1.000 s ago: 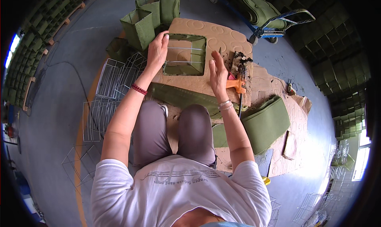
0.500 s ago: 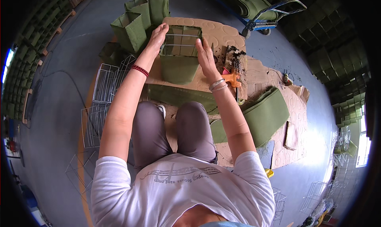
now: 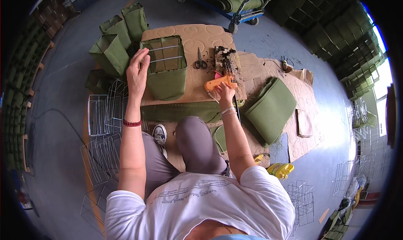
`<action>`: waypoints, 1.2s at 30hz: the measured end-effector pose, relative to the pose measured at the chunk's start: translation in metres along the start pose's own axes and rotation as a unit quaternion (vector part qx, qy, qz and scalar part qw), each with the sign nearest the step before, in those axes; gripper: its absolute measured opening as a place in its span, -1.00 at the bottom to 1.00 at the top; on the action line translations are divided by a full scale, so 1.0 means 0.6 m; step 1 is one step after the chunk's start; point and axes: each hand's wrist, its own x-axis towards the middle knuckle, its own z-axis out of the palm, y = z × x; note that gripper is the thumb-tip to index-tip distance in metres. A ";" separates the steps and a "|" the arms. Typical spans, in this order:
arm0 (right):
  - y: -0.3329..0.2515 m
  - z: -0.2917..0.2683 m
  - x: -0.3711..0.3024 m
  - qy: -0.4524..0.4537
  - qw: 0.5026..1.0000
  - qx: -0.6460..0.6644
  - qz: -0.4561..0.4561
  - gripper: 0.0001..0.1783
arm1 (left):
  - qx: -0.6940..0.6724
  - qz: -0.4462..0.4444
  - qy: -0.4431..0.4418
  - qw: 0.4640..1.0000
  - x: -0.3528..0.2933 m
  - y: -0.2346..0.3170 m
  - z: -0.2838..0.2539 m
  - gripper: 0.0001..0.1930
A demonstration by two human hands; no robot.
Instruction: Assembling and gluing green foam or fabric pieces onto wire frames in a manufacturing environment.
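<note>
A green felt box (image 3: 167, 83) with a wire frame along its open top stands in front of me on a cardboard sheet. My left hand (image 3: 137, 74) is at its left rim, with bent fingers and thumb closed on the edge. To the right, my right hand (image 3: 226, 93) has its fingers closed round an orange glue gun (image 3: 213, 84), which lies beside a stained board (image 3: 225, 59). Between box and board lie dark scissors (image 3: 200, 60). A long green felt strip (image 3: 180, 113) stretches across in front of my knees.
Several finished-looking green felt boxes (image 3: 110, 55) stand at the far left, above wire frames (image 3: 98, 114). Folded green felt (image 3: 270, 110) lies at right on cardboard (image 3: 308, 97). A blue cart (image 3: 247, 17) carries felt rolls at the back. A yellow bottle (image 3: 280, 170) is near my right elbow.
My right hand has left the box's right side and come down to the glue gun. My left hand stays at the left rim, lower along it. The whole view has shifted.
</note>
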 end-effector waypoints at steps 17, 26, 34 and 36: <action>-0.027 -0.028 0.129 0.099 0.954 -0.276 -0.068 -0.49 | 0.247 0.163 -0.053 0.954 -0.015 0.026 0.050 -0.31; -0.034 -0.048 0.016 -0.336 0.931 0.072 0.123 -0.75 | 0.192 0.089 0.046 0.976 -0.027 -0.023 0.014 -0.35; -0.140 -0.030 -0.096 -0.360 0.927 0.086 -0.059 -0.38 | 0.194 0.090 0.085 0.973 -0.023 -0.058 0.070 -0.07; -0.154 0.011 -0.173 -0.342 0.905 0.070 -0.245 -0.38 | 0.161 0.079 0.071 0.981 -0.017 -0.058 0.078 0.07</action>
